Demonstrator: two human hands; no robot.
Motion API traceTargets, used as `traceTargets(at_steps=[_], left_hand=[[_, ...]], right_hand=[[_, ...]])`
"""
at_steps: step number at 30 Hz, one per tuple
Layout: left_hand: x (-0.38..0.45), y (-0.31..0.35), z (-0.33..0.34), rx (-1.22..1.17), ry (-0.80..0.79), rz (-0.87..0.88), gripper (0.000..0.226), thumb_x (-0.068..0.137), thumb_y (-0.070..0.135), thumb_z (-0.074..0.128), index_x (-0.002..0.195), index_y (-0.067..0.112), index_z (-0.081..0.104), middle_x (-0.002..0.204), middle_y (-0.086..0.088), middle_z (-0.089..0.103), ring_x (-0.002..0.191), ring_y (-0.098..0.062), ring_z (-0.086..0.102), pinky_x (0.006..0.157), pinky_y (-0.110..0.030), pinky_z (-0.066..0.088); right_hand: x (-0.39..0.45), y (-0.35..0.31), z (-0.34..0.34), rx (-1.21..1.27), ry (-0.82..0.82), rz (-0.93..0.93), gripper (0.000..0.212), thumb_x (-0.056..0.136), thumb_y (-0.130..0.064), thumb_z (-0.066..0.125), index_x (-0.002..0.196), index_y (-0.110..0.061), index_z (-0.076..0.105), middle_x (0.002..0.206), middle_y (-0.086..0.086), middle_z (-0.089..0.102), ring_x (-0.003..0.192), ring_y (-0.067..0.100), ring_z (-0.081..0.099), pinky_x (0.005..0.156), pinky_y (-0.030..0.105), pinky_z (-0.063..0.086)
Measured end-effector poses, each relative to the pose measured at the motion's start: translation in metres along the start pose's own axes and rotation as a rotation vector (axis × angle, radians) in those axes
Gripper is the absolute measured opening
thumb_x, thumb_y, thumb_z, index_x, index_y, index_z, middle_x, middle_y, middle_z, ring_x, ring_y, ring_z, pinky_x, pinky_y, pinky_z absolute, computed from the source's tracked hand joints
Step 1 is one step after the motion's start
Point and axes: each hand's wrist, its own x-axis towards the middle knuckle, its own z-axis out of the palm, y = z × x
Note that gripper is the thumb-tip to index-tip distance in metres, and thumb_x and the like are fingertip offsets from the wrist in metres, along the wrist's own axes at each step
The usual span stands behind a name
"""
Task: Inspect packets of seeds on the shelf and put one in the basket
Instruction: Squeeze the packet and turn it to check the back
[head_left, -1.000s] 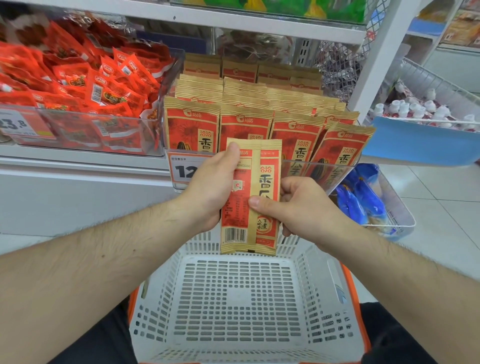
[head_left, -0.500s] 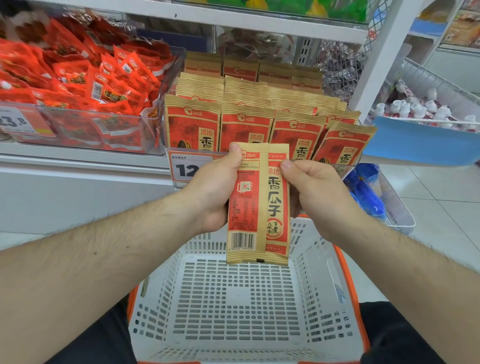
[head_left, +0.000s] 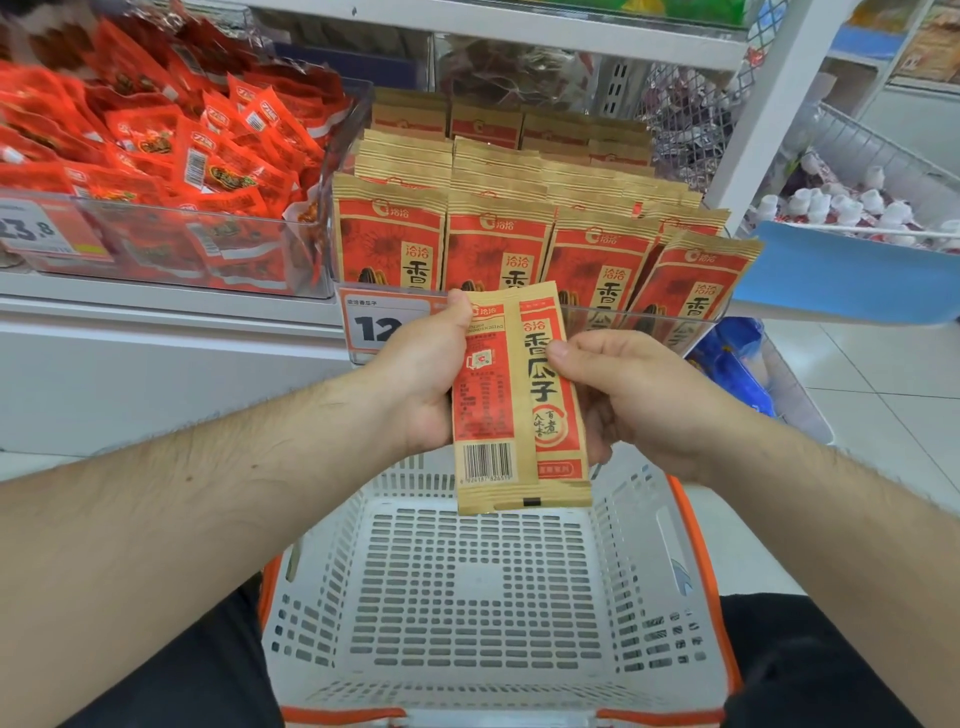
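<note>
At the far left a clear bin of red snack sachets is seen on the shelf, with a price tag at its front. The left hand is wrapped round the left edge of the seed packet, thumb laid along its top corner. The packet is held upright, back side and barcode towards the camera, above the far rim of the white basket. Its right edge is pinched by the right hand, thumb on the front, fingers hidden behind. A drop outside the basket could be caused by releasing too early, since only the packet's lower end overhangs the rim. Behind, the rows of seed packets stand in a clear tray with a price label. Nothing is seen blocking the way down. To the right, small white bottles lie in a wire bin.
</note>
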Motion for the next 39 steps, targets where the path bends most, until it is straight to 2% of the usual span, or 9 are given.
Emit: traceTargets(at_steps=[5, 12, 17, 19, 21, 26, 28, 32, 39], left_hand=[[0.000, 0.000, -0.003, -0.004, -0.032, -0.006, 0.054, 0.103, 0.054, 0.033, 0.108, 0.012, 0.066, 0.097, -0.016, 0.076, 0.086, -0.032, 0.075, 0.075, -0.049, 0.059], [-0.007, -0.013, 0.001, 0.218, -0.001, 0.173, 0.035, 0.104, 0.037, 0.044, 0.091, 0.018, 0.070, 0.077, -0.002, 0.076, 0.076, -0.022, 0.071, 0.081, -0.041, 0.058], [-0.009, -0.017, 0.004, 0.228, -0.041, 0.166, 0.033, 0.101, 0.044, 0.046, 0.090, 0.023, 0.068, 0.071, -0.001, 0.068, 0.059, -0.015, 0.066, 0.058, -0.028, 0.053], [-0.014, -0.017, 0.000, 0.250, -0.106, 0.117, 0.042, 0.100, 0.050, 0.040, 0.076, 0.021, 0.060, 0.065, 0.000, 0.063, 0.061, -0.017, 0.062, 0.064, -0.031, 0.050], [-0.016, -0.012, 0.004, 0.301, -0.188, 0.130, 0.042, 0.101, 0.049, 0.035, 0.085, 0.018, 0.058, 0.069, -0.004, 0.061, 0.065, -0.019, 0.060, 0.064, -0.032, 0.048], [-0.006, -0.007, 0.009, 0.421, -0.335, 0.344, 0.036, 0.109, 0.014, 0.031, 0.084, 0.002, 0.054, 0.065, -0.015, 0.052, 0.056, -0.014, 0.047, 0.060, -0.012, 0.044], [-0.010, -0.010, 0.013, 0.398, -0.417, 0.249, 0.042, 0.105, 0.029, 0.037, 0.095, -0.004, 0.062, 0.072, -0.019, 0.058, 0.065, -0.021, 0.051, 0.067, -0.022, 0.052], [-0.017, -0.017, 0.007, 0.306, -0.551, 0.132, 0.050, 0.081, 0.048, 0.053, 0.065, 0.002, 0.064, 0.055, -0.018, 0.055, 0.058, -0.026, 0.054, 0.054, -0.024, 0.048], [-0.009, -0.015, 0.003, 0.224, -0.682, 0.037, 0.062, 0.079, 0.052, 0.036, 0.058, 0.003, 0.067, 0.060, -0.020, 0.058, 0.065, -0.030, 0.052, 0.061, -0.033, 0.046]], right_hand=[[-0.009, -0.006, -0.005, -0.024, -0.330, 0.007, 0.048, 0.085, -0.024, 0.066, 0.126, -0.005, 0.050, 0.089, 0.026, 0.070, 0.044, 0.019, 0.060, 0.041, 0.025, 0.048], [-0.017, -0.015, 0.008, -0.420, -0.181, -0.054, 0.043, 0.090, -0.010, 0.070, 0.125, -0.022, 0.049, 0.063, 0.006, 0.070, 0.044, 0.021, 0.061, 0.044, 0.034, 0.052], [-0.017, -0.009, 0.024, -0.564, -0.114, -0.076, 0.031, 0.092, -0.021, 0.067, 0.117, -0.024, 0.050, 0.061, 0.001, 0.069, 0.048, 0.023, 0.067, 0.048, 0.037, 0.056], [-0.017, -0.010, 0.026, -0.507, -0.078, -0.102, 0.015, 0.099, -0.031, 0.053, 0.108, -0.020, 0.055, 0.064, 0.004, 0.069, 0.049, 0.025, 0.068, 0.050, 0.039, 0.056], [-0.015, -0.010, 0.026, -0.405, 0.019, -0.114, 0.033, 0.103, -0.038, 0.038, 0.092, -0.015, 0.060, 0.064, 0.010, 0.068, 0.050, 0.029, 0.067, 0.049, 0.036, 0.052], [-0.008, -0.010, 0.021, -0.230, 0.187, -0.207, 0.029, 0.104, -0.020, 0.042, 0.084, -0.004, 0.055, 0.061, 0.014, 0.067, 0.049, 0.031, 0.065, 0.051, 0.040, 0.052], [-0.007, -0.010, 0.021, -0.121, 0.154, -0.211, 0.029, 0.105, -0.014, 0.041, 0.081, -0.004, 0.055, 0.059, 0.013, 0.065, 0.046, 0.028, 0.061, 0.050, 0.038, 0.048], [-0.009, -0.013, 0.022, 0.076, 0.060, -0.184, 0.031, 0.104, -0.010, 0.040, 0.078, -0.007, 0.055, 0.063, 0.019, 0.061, 0.040, 0.022, 0.054, 0.045, 0.031, 0.040], [-0.009, -0.012, 0.018, 0.182, 0.014, -0.164, 0.033, 0.103, -0.008, 0.040, 0.074, -0.008, 0.054, 0.064, 0.022, 0.059, 0.038, 0.021, 0.052, 0.041, 0.027, 0.039]])
